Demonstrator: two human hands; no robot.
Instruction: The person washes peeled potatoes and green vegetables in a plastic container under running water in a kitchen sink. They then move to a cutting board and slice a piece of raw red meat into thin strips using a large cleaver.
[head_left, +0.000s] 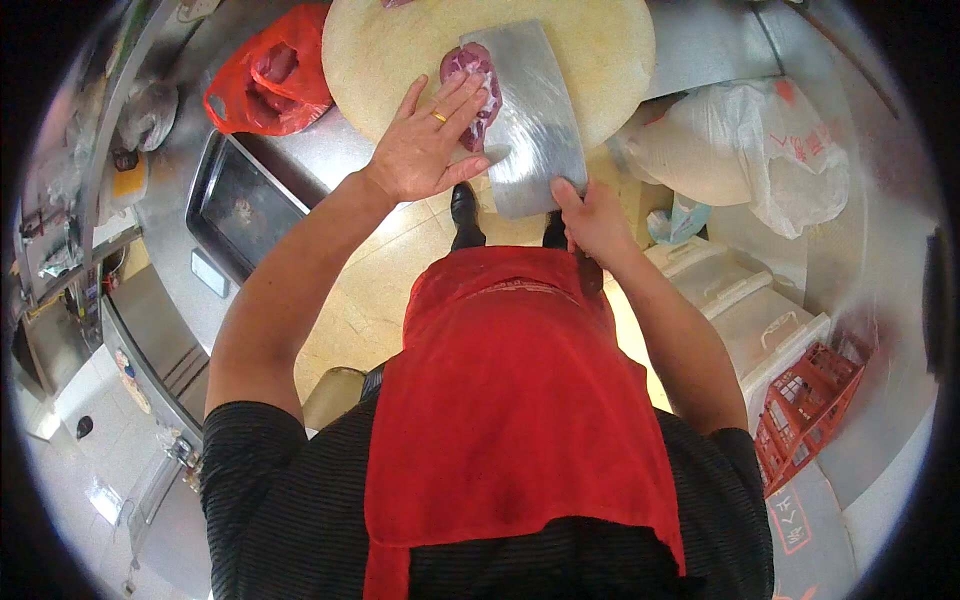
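Note:
On a round, pale chopping board lies a piece of raw red meat with white fat. My left hand, with a ring on one finger, rests on this meat with its fingers spread. My right hand grips a wide-bladed cleaver near where its dark handle meets the blade. The broad steel blade lies beside the meat, close to its right edge, and reaches past the near rim of the board. Part of another piece of meat shows at the top edge of the view.
A red plastic bag of meat sits left of the board, above a dark metal tray and a phone. At right are a white plastic bag, lidded white bins and a red plastic crate.

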